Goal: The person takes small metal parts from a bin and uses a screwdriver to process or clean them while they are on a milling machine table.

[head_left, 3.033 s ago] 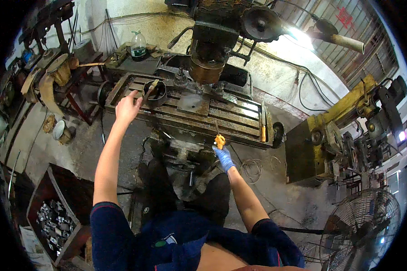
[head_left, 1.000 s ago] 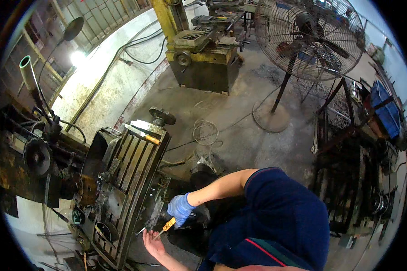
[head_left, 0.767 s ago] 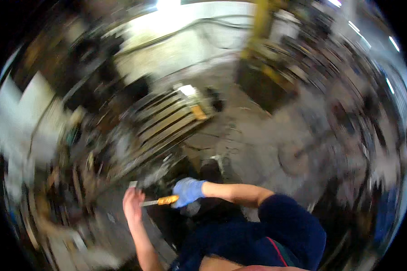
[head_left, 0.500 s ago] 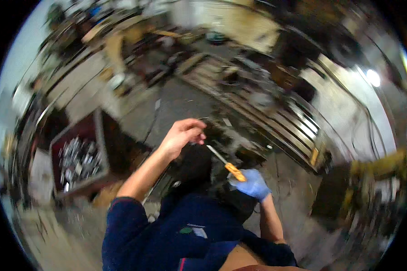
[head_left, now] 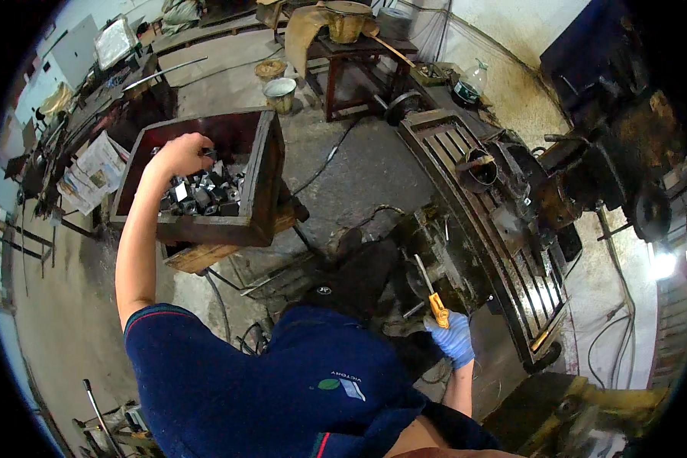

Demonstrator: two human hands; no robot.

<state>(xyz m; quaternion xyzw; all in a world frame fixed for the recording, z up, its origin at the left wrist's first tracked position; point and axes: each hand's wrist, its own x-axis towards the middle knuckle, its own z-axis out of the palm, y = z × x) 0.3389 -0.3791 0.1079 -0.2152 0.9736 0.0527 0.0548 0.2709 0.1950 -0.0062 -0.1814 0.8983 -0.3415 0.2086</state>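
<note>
My bare left hand reaches over the wooden box at the left, its fingers curled down by the far side of the metal pieces. Something dark shows at the fingertips, too small to make out. In its blue glove, my right hand is closed round the yellow handle of a screwdriver. The thin steel shaft points up and slightly left, away from my body, in front of the machine's bed. My fingers hide the lower end of the handle.
A slotted machine table runs along my right, with a dark metal cup on it. Newspaper hangs beside the box. Farther off stand a bucket and a small bench. A cable crosses the floor.
My left hand has moved from in front of the screwdriver tip to the box at the left. The view has turned left; the screwdriver stays in my right hand, now pointing more steeply upward.
</note>
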